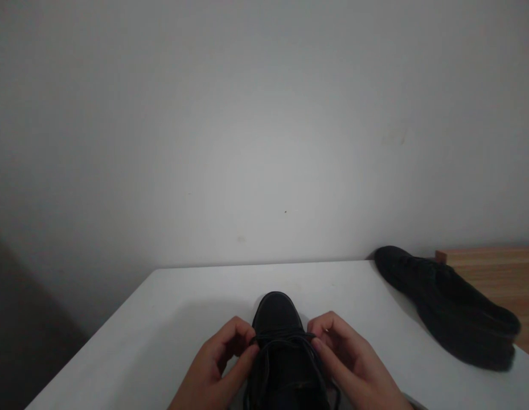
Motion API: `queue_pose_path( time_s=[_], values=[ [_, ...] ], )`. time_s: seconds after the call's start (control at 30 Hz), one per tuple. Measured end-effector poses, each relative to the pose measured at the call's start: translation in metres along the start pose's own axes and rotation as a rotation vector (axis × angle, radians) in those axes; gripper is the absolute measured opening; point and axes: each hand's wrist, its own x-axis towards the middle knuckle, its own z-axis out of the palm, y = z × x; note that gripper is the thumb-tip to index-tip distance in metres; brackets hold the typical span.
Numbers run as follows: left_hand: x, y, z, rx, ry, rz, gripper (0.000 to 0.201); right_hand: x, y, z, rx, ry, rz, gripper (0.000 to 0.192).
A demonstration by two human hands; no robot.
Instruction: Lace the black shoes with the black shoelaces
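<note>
A bare pale wall (264,114) rises behind a white bench (170,307). A second black shoe (450,304) lies tilted at the bench's right edge, well apart from the hands. At the near edge a black shoe (281,347) sits toe pointing away, between the left hand (215,367) and right hand (352,359), whose fingers are pinched on its black lace (283,337).

Plain home room, white table (170,319), bare wall (247,114), wooden surface (495,267)
</note>
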Motion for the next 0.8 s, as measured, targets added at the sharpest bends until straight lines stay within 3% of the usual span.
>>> queue_pose_path(
  time_s=[0.17, 0.4, 0.6, 0.8],
  values=[
    [-0.0017, 0.0009, -0.0003, -0.017, 0.01, 0.046, 0.028, -0.0016, -0.0026, 0.0012, 0.022, 0.01, 0.017, 0.04],
    [-0.0012, 0.0021, 0.0018, -0.068, 0.003, -0.021, 0.031, -0.0007, -0.0031, 0.0003, 0.0, 0.014, 0.008, 0.038],
    [-0.001, 0.0042, 0.0012, -0.063, 0.034, 0.047, 0.026, 0.0008, -0.0009, 0.0006, 0.033, 0.025, 0.034, 0.039],
    [0.0002, 0.0022, -0.0003, -0.047, 0.017, 0.022, 0.023, 0.0011, -0.0041, -0.0007, -0.04, 0.063, -0.065, 0.036]
  ],
)
